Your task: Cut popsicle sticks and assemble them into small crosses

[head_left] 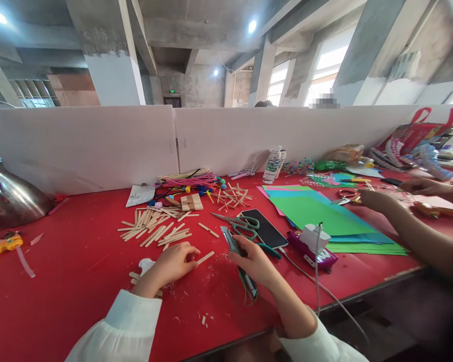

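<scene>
Between the thumb and fingers of my left hand [175, 264] is a short wooden craft stick [206, 258], its free end pointing right. My right hand [254, 259] curls over a utility knife [232, 241] lying slantwise, its fingers closed around the middle. Behind my left hand spreads a loose pile of craft sticks [151, 221], and a single stick [208, 230] lies apart from it. Green-handled scissors [245, 226] lie just beyond my right hand, partly over a black phone [266, 229]. Small wood chips [204, 320] are scattered on the red table [98, 301]. My left wrist partly hides more sticks.
Green and blue paper sheets [320, 211] lie to the right, near a purple power strip [313, 251] with a white charger and cable. A co-worker's hands [377, 201] are at far right. A metal kettle [13, 196] stands left. Bundled pipe cleaners [189, 180] and a bottle [272, 165] are along the white partition [249, 130].
</scene>
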Demonstrator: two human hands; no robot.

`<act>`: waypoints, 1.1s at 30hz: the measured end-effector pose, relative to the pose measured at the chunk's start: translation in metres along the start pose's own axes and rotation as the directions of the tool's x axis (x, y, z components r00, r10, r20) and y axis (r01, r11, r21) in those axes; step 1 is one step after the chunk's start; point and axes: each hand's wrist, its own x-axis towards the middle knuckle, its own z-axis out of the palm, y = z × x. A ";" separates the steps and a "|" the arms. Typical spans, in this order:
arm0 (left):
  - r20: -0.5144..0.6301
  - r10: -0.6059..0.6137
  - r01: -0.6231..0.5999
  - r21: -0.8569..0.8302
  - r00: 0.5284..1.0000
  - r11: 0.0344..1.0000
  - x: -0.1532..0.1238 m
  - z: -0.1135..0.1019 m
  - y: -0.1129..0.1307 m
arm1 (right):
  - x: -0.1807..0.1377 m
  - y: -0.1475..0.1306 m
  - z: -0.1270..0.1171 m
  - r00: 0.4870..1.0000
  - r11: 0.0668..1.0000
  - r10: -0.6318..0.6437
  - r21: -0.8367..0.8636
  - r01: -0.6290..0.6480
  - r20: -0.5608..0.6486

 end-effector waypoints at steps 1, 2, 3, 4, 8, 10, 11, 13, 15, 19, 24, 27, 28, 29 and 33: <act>-0.006 -0.004 0.004 0.003 1.000 1.000 0.000 0.001 -0.001 | 0.001 -0.002 0.001 1.000 0.998 -0.003 0.063 0.002 0.019; -0.012 -0.009 0.009 0.011 1.000 1.000 0.001 0.002 -0.001 | 0.001 -0.005 0.002 0.999 0.992 0.003 0.123 -0.009 0.048; -0.013 -0.022 0.022 0.017 1.000 1.000 0.001 0.003 -0.001 | 0.002 -0.009 0.003 0.996 0.984 0.019 0.176 -0.034 0.083; -0.009 -0.041 0.041 0.023 0.999 0.999 0.001 0.004 0.000 | 0.002 -0.014 0.004 0.993 0.974 0.038 0.218 -0.062 0.114; 0.004 -0.147 0.147 0.050 0.989 0.988 0.002 0.012 0.007 | 0.013 -0.039 0.002 0.992 0.952 0.049 0.295 -0.081 0.115; 0.001 -0.158 0.158 0.030 0.987 0.987 0.004 0.014 0.009 | 0.023 -0.055 -0.001 0.996 0.921 0.039 0.385 -0.066 0.079; -0.003 -0.146 0.146 0.005 0.989 0.989 0.004 0.014 0.009 | 0.030 -0.062 -0.002 0.996 0.875 0.040 0.478 -0.074 0.081; -0.028 -0.098 0.096 -0.053 0.995 0.994 0.005 0.010 0.005 | 0.043 -0.071 -0.002 0.981 0.730 -0.038 0.676 -0.101 0.188; -0.122 -0.024 0.018 -0.050 0.992 0.999 0.005 0.002 -0.001 | 0.054 -0.072 0.001 0.963 0.611 -0.158 0.788 -0.079 0.220; -0.169 0.156 -0.148 0.055 0.973 0.987 -0.003 -0.015 -0.012 | 0.064 -0.054 0.014 0.978 0.673 -0.192 0.736 0.075 0.076; 0.130 0.228 -0.251 0.204 0.965 0.946 -0.020 -0.022 -0.017 | 0.063 -0.033 0.025 0.986 0.876 -0.108 0.480 0.036 0.124; 0.248 0.239 -0.299 0.242 0.939 0.923 -0.025 -0.018 -0.019 | 0.059 -0.032 0.030 0.986 0.882 -0.089 0.471 0.011 0.143; 0.272 0.256 -0.322 0.237 0.928 0.917 -0.027 -0.015 -0.019 | 0.058 -0.032 0.031 0.986 0.882 -0.082 0.471 0.004 0.146; 0.280 0.268 -0.335 0.227 0.922 0.914 -0.028 -0.012 -0.020 | 0.057 -0.031 0.033 0.985 0.884 -0.075 0.467 -0.007 0.156; 0.207 0.230 -0.281 0.263 0.951 0.923 -0.033 0.003 -0.020 | 0.055 -0.020 0.037 0.963 0.892 -0.048 0.445 -0.077 0.264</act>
